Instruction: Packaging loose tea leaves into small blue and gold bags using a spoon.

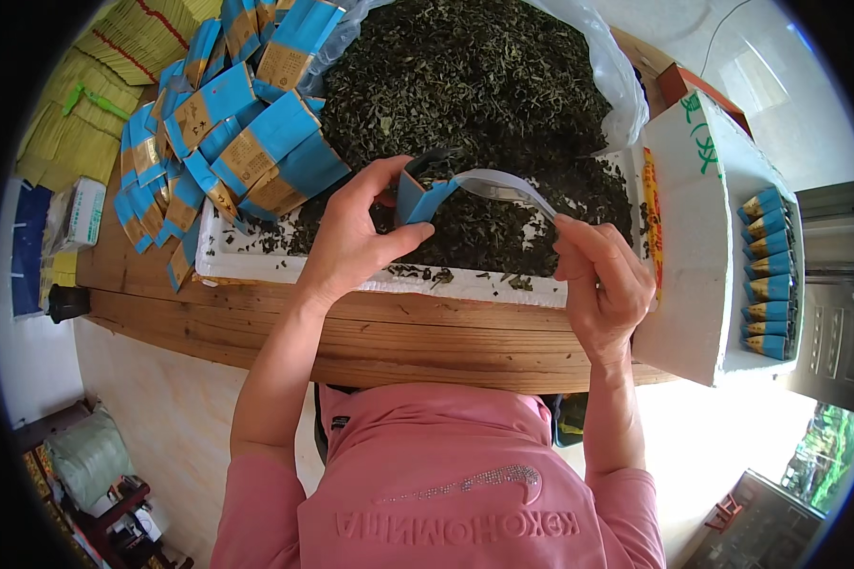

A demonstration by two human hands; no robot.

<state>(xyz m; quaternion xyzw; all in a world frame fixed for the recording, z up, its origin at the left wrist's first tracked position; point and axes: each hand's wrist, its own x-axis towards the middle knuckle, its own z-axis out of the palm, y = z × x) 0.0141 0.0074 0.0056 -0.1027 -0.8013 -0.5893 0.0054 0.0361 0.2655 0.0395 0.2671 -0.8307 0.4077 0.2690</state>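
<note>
My left hand (359,231) grips a small blue paper packet (421,202) whose mouth is spread, with dark leaves showing at the top. My right hand (605,274) pinches the handle of a pale plastic spoon (502,181); the spoon's head reaches the packet's mouth. How far it goes in is hard to tell. Both hands are over a white foam tray (285,269), where a large heap of dried dark-green leaves (462,78) lies. Behind and to the right, a clear plastic bag (615,85) edges the heap.
Many blue-and-gold packets (256,156) are piled at the left on the wooden table (427,334). Beyond them sit stacks of yellow paper (85,107) with a green plastic tool (96,101). A white foam box (690,249) at the right holds a row of packets (767,288).
</note>
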